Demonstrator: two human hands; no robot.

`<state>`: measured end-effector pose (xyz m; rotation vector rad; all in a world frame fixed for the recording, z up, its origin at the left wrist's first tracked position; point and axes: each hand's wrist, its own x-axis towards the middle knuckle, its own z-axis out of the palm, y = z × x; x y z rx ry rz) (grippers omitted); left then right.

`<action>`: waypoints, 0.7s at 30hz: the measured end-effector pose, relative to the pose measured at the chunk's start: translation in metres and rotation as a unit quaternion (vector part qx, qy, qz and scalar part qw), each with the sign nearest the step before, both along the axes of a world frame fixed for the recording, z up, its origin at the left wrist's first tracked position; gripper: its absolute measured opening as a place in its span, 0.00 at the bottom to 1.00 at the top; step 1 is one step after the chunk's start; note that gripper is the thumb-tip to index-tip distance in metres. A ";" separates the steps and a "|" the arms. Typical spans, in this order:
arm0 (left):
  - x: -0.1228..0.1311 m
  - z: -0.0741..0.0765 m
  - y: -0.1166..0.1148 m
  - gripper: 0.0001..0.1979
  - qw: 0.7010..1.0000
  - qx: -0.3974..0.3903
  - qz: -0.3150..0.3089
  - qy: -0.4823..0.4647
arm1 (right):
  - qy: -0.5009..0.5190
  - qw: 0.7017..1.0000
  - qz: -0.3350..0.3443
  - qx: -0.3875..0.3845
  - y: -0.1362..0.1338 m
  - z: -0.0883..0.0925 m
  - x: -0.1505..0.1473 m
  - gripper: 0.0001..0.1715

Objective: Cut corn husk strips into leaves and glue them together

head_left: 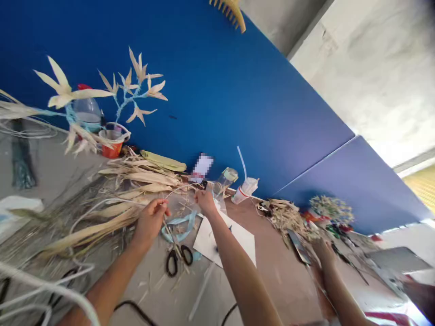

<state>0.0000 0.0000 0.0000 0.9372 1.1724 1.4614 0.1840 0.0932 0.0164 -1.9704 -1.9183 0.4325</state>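
Note:
My left hand (154, 216) is closed in a pinch around a thin white wire (181, 186). The wire arcs across to my right hand (205, 200), which is closed in a fist at its other end. A small dark object (204, 184) shows at the top of that fist; whether I hold it or it lies behind, I cannot tell. Below and between my hands lie black-handled scissors (178, 259), blades pointing away from me. A light blue strip (181, 231) curls beside them. Dried corn husks (146, 176) are heaped just beyond my left hand.
White paper (238, 240) lies beneath my right forearm. A glass jar (226, 179) and white cup with straw (245, 190) stand behind. Husk flowers (136, 90) rise at left near an orange-and-white bucket (112, 142). Another person's hand (322, 251) is at right near a phone (299, 246).

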 end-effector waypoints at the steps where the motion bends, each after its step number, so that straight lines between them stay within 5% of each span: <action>1: 0.000 0.000 0.000 0.19 1.000 0.001 0.005 0.004 | -0.004 1.000 -0.001 0.004 0.001 0.001 -0.003 0.25; 7: -0.001 -0.002 0.003 0.17 0.999 0.002 0.028 0.029 | -0.045 0.999 0.026 0.006 0.006 0.000 -0.021 0.15; 21: -0.002 -0.005 0.003 0.13 0.996 0.005 0.046 0.072 | -0.199 0.976 0.093 -0.011 0.013 -0.014 -0.046 0.18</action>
